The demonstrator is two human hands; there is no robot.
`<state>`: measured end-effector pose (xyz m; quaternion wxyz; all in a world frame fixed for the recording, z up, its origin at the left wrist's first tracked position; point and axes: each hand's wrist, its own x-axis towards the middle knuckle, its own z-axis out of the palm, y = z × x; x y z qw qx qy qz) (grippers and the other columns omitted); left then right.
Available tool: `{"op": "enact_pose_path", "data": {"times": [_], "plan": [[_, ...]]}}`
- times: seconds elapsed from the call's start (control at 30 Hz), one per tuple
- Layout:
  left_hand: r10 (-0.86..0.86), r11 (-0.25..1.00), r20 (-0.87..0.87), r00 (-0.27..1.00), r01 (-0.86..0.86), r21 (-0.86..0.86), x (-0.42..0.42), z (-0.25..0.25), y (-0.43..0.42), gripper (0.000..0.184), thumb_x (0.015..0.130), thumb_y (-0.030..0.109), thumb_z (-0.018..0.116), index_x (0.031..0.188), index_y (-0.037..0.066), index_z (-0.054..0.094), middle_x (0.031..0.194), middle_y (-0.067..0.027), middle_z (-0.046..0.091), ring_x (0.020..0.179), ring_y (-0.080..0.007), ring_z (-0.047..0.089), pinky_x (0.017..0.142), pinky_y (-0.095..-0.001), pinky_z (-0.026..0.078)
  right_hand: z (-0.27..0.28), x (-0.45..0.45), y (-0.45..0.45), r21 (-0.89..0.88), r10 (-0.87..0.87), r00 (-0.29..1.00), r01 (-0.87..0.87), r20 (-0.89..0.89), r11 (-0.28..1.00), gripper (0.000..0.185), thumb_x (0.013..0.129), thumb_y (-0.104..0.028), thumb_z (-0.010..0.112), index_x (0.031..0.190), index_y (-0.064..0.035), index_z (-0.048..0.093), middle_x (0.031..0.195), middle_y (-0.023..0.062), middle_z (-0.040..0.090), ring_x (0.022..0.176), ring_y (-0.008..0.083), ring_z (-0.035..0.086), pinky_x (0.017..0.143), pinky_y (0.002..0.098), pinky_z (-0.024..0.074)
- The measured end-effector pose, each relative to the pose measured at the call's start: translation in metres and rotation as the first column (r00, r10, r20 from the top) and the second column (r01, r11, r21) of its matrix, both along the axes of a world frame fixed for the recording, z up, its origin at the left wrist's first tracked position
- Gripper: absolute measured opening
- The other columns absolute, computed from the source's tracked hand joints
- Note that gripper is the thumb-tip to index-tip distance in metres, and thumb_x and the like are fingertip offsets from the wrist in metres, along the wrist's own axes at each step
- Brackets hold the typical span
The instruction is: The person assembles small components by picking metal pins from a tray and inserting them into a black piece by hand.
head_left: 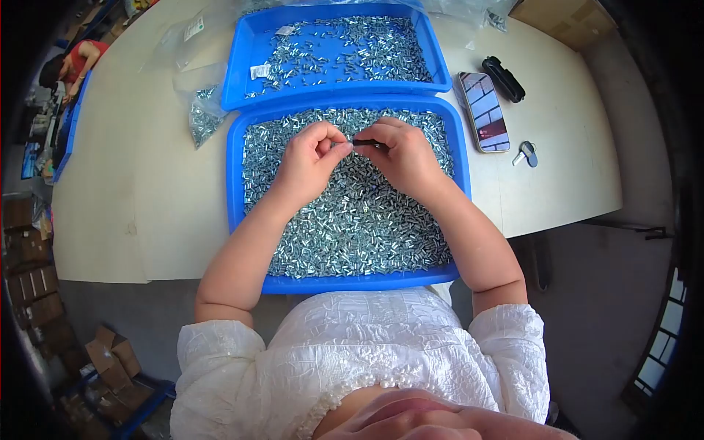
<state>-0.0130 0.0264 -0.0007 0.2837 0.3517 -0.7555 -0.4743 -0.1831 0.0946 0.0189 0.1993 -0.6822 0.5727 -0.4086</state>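
Note:
Both of my hands are over the near blue tray [367, 284], which is filled with small silvery metal pieces [352, 220]. My right hand [405, 152] is closed on a thin black tool [369, 143] that points toward my left hand. Thumb and index finger of my left hand [312, 158] are pinched together at the tool's tip; what they hold, if anything, is too small to make out. The fingertips of the two hands nearly meet.
Behind lies a second blue tray [334, 94] with scattered metal pieces. A plastic bag of pieces [205, 117] is at its left. On the right are a phone [484, 114], a black case [503, 79] and keys [525, 154]. Another person [79, 62] is at the far left.

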Motion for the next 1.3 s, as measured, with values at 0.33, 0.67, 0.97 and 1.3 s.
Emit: {"op": "enact_pose_path", "data": {"times": [0.33,0.67,0.97,1.3], "plan": [[-0.015,0.999,0.002,1.0,0.015,0.034,0.003,0.009,-0.001,0.012,0.082,0.011,0.064,0.089,0.004,0.057,0.069,0.0057,0.044,0.061,-0.0023,0.037,0.056,-0.0187,0.032,-0.003,-0.002,-0.001,-0.007,-0.002,1.0,0.002,-0.005,1.0,0.013,0.073,-0.005,0.067,0.086,-0.0029,0.063,0.077,0.01,0.059,0.066,0.0235,0.059,0.058,0.0311,0.0471],[0.02,0.997,-0.009,1.0,-0.021,-0.076,0.004,0.013,0.0,0.009,0.079,0.007,0.066,0.085,0.003,0.061,0.07,0.0056,0.044,0.06,-0.0032,0.037,0.054,-0.0178,0.033,0.002,-0.002,0.0,0.004,-0.016,1.0,0.016,0.019,1.0,0.012,0.074,-0.006,0.067,0.086,-0.0029,0.064,0.078,0.0102,0.06,0.066,0.0236,0.059,0.058,0.0311,0.0468],[0.01,0.98,0.047,0.999,0.0,-0.198,0.004,0.013,0.0,0.012,0.077,0.007,0.068,0.086,0.002,0.064,0.069,0.0016,0.046,0.06,-0.0058,0.041,0.052,-0.0205,0.033,-0.001,-0.002,0.0,0.021,-0.024,0.999,0.024,0.031,0.999,0.012,0.072,-0.006,0.065,0.084,-0.0039,0.063,0.079,0.0118,0.06,0.072,0.0292,0.06,0.063,0.0366,0.0486],[0.009,0.981,0.023,1.0,-0.004,-0.194,0.003,0.017,0.002,0.012,0.076,0.013,0.068,0.084,0.004,0.067,0.071,-0.0051,0.054,0.059,-0.0138,0.051,0.053,-0.025,0.04,0.005,0.0,0.002,0.041,-0.045,0.999,0.045,0.006,0.998,0.015,0.074,-0.01,0.066,0.086,-0.0027,0.063,0.079,0.0125,0.059,0.074,0.0303,0.059,0.065,0.0381,0.0481]]}}
